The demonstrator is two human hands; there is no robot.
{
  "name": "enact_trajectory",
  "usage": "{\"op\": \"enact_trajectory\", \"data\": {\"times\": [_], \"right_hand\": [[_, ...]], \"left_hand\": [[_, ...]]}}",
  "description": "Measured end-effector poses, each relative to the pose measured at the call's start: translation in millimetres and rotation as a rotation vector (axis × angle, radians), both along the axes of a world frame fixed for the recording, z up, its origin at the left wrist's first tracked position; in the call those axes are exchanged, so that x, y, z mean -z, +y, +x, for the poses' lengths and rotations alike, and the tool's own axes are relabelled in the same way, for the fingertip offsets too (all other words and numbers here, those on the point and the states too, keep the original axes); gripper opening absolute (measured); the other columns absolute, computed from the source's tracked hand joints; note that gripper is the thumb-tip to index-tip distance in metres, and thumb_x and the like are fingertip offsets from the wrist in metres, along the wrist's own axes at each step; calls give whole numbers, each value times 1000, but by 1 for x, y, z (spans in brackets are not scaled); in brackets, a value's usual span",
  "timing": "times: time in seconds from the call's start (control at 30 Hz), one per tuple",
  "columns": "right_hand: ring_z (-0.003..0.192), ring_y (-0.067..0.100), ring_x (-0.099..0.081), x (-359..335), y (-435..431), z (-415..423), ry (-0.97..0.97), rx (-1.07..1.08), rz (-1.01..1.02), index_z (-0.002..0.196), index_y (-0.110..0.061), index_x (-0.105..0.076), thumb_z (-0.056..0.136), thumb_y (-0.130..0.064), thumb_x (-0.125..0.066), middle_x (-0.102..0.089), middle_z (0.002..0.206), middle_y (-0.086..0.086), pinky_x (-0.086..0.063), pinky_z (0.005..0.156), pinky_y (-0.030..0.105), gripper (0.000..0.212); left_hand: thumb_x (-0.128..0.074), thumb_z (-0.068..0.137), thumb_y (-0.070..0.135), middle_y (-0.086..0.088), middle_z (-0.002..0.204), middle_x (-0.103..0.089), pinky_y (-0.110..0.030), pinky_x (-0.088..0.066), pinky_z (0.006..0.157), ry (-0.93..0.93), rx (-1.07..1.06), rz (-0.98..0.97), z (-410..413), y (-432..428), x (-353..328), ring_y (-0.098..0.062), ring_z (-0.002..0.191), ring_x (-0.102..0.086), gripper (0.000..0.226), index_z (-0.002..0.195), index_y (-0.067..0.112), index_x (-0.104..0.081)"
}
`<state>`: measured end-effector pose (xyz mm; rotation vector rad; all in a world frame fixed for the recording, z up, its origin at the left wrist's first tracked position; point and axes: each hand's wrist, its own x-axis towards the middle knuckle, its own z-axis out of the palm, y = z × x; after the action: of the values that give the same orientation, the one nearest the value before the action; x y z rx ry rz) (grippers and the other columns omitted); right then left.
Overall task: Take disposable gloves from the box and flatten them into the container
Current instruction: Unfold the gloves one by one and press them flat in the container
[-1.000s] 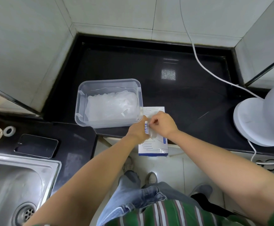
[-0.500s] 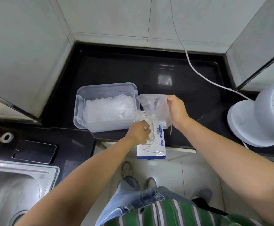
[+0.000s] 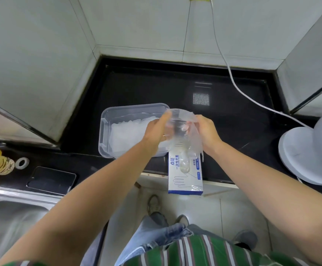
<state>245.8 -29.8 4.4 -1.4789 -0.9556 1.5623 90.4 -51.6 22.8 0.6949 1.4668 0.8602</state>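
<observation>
Glove (image 3: 180,120), now lifted out of the box (image 3: 185,181), is pinched between left hand (image 3: 154,133) and right hand (image 3: 209,131) beside the container (image 3: 103,121), ready for flattening.

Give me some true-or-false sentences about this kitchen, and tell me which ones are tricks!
1. The left hand and the right hand both hold the thin clear plastic glove. True.
2. The clear plastic container is empty. False: flattened clear gloves lie in it.
3. The white and blue cardboard glove box sticks out over the black counter's edge. True.
4. The black phone lies in the steel sink. False: it lies on the counter beside the sink.
</observation>
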Motion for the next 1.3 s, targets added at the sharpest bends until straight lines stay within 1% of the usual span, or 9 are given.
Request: {"op": "enact_trajectory", "data": {"times": [0.17, 0.33, 0.47, 0.6, 0.8, 0.97, 1.1, 1.2, 1.3], "right_hand": [[78, 23, -60, -2, 5, -19, 14, -161, -45, 90, -5, -65, 96, -26, -46, -67, 81, 10, -49, 69, 31, 29], [92, 23, -67, -10, 23, -33, -69, -100, -28, 110, -11, -68, 103, -34, -40, -73, 100, 9, -54, 84, 34, 36], [95, 9, -62, -26, 28, -53, -147, 74, 357, 105, -10, -68, 98, -13, -43, -68, 104, 1, -52, 84, 25, 26], [74, 10, -60, -47, 19, -85, -101, -153, 669, 90, -6, -67, 97, 0, -43, -66, 84, 7, -50, 67, 23, 26], [95, 19, -64, 5, 30, -119, -584, -802, 81, 133, -13, -55, 101, -17, -47, -61, 116, 7, -55, 85, 33, 33], [104, 25, -57, 37, 31, -121, -662, -909, -189, 155, -23, -22, 100, -26, -50, -45, 143, 7, -52, 83, 31, 62], [115, 25, -56, 48, 32, -129, -678, -909, -199, 157, -25, -15, 100, -26, -49, -46, 142, 6, -53, 89, 33, 67], [111, 22, -55, 53, 32, -132, -660, -920, -214, 156, -26, -18, 99, -22, -50, -51, 130, 5, -50, 78, 30, 66], [113, 21, -54, 56, 33, -131, -668, -939, -226, 156, -25, -19, 99, -21, -50, -48, 139, 6, -49, 80, 30, 65]], "left_hand": [[-57, 96, 20, 3, 68, -64, -17, -49, 64, 84, -261, 21, -15, 11, -1, -14, 74, -60, 18, 79, 16, -61], [-35, 102, 20, -7, 69, -52, -25, -45, 56, 645, -98, 163, -56, 14, 15, -16, 62, -52, 19, 101, 10, -51], [-33, 105, 25, -3, 69, -51, -19, -37, 49, 887, 21, 176, -86, 10, 28, -10, 57, -49, 22, 99, 13, -50], [-32, 105, 22, -6, 80, -57, -15, -35, 48, 1016, 162, 175, -99, 10, 41, -13, 63, -52, 27, 115, 11, -53], [-40, 102, 12, -12, 108, -67, -28, -53, 74, 1163, 314, 74, -109, 13, 48, -26, 93, -67, 34, 136, 9, -44], [-50, 99, 16, -15, 127, -55, -27, -50, 78, 1199, 373, -44, -114, 11, 54, -27, 105, -61, 53, 145, 8, -26], [-61, 84, 5, -10, 123, -47, -27, -44, 86, 1553, 414, 321, -108, 15, 55, -23, 107, -48, 48, 128, 13, -44], [-57, 87, 3, -9, 121, -55, -32, -50, 84, 1338, 602, 351, -99, 26, 58, -26, 105, -56, 37, 122, 13, -55], [-59, 93, 19, -13, 131, -49, -34, -52, 87, 1014, 674, -49, -102, 31, 74, -31, 110, -57, 50, 139, 18, -41]]}}
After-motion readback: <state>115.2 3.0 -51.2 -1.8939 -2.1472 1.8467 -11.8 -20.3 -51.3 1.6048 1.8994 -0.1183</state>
